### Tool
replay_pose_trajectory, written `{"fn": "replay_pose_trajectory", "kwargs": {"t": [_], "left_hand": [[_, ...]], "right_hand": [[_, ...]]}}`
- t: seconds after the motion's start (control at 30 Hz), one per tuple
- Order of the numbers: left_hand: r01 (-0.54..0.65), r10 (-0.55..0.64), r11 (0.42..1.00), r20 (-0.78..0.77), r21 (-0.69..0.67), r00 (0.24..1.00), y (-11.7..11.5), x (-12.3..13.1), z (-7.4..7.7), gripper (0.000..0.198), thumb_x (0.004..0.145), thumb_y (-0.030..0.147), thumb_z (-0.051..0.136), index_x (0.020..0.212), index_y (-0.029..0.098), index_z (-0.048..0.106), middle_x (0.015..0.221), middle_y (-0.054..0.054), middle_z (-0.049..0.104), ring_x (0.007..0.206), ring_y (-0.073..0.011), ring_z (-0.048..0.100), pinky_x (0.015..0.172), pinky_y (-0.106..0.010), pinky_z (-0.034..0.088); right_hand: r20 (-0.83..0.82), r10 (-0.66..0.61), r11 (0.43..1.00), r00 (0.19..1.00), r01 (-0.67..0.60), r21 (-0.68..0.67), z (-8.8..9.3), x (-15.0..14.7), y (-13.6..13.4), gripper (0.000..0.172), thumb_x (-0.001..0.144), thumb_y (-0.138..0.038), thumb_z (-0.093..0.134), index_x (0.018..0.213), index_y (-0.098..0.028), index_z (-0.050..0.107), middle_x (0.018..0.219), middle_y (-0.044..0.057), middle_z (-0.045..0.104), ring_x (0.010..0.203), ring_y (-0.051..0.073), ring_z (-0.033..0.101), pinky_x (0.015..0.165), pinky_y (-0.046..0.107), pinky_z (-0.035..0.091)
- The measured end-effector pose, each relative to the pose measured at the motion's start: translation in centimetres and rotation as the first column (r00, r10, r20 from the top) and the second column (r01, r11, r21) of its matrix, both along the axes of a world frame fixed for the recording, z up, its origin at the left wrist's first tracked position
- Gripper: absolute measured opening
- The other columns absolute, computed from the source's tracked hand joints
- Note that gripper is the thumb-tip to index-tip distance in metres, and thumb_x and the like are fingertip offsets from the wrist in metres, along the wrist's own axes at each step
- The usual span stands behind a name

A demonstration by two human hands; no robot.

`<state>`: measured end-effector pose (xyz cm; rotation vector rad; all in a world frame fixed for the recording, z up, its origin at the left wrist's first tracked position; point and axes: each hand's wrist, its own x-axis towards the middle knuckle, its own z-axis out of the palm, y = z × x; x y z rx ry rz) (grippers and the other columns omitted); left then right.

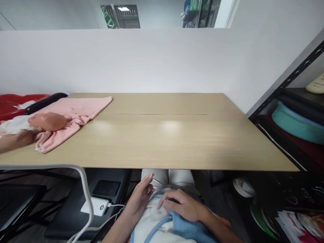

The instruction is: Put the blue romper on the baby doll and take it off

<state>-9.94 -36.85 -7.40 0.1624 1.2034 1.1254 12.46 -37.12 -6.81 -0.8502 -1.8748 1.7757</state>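
My left hand [142,195] is raised just below the table's front edge, thumb up and fingers loosely curled, with nothing visible in it. Beside it, my right hand [182,204] rests on a white and blue cloth [162,226] that covers my lap. Its fingers are bent and apart, the fingertips touching the cloth without a visible grip. In front of both hands is the wood-coloured table [167,141]. On its left part a baby doll [49,121] lies on a pink towel [76,109], partly cut off by the picture edge.
A red basin [15,104] sits at the far left. Below, a black chair [68,212] carries a phone [106,188] and a white power bank [95,206] with a cable. A grey tube [84,182] curves nearby. To the right stands a rack with a teal container [298,123].
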Motion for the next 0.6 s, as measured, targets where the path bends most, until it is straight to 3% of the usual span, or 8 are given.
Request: {"fn": "replay_pose_trajectory", "kwargs": {"t": [0.17,0.33,0.47,0.6], "left_hand": [[-0.006,0.006,1.0,-0.001,-0.023,1.0,0.4,-0.2,-0.4,0.081,0.031,0.054,0.115,0.098,0.019,0.088,0.079,0.008,0.057,0.062,-0.0047,0.044,0.067,-0.021,0.05],[0.097,-0.096,0.995,-0.06,0.002,0.994,0.2,-1.5,-1.7,0.063,0.042,0.049,0.116,0.084,0.018,0.079,0.078,0.007,0.055,0.067,-0.0073,0.048,0.072,-0.022,0.05],[0.209,-0.199,0.977,-0.16,0.044,0.967,0.5,-4.0,-3.4,0.058,0.05,0.049,0.114,0.078,0.018,0.074,0.074,0.006,0.055,0.068,-0.009,0.047,0.074,-0.023,0.048],[0.309,-0.27,0.947,-0.31,0.083,0.912,0.8,-7.7,-6.4,0.053,0.057,0.055,0.109,0.079,0.018,0.078,0.072,0.003,0.063,0.067,-0.0122,0.052,0.071,-0.025,0.044]], "right_hand": [[0.001,0.001,1.0,1.0,-0.001,0.027,-0.1,0.1,0.1,0.04,0.112,-0.052,0.059,0.116,-0.026,0.089,0.082,0.0,0.068,0.077,0.016,0.058,0.075,0.028,0.045],[-0.059,0.049,0.994,0.997,-0.043,0.097,-0.5,0.0,0.0,0.041,0.111,-0.054,0.061,0.113,-0.024,0.089,0.093,0.003,0.078,0.086,0.018,0.065,0.082,0.029,0.049],[-0.072,0.078,0.984,0.994,-0.065,0.167,-0.7,-0.3,-0.1,0.041,0.104,-0.059,0.071,0.105,-0.022,0.089,0.095,0.005,0.08,0.091,0.021,0.068,0.089,0.033,0.051],[-0.079,0.071,0.985,0.994,-0.058,0.16,-1.0,-0.3,-0.1,0.048,0.099,-0.067,0.073,0.1,-0.022,0.089,0.089,0.005,0.076,0.088,0.021,0.066,0.087,0.035,0.052]]}}
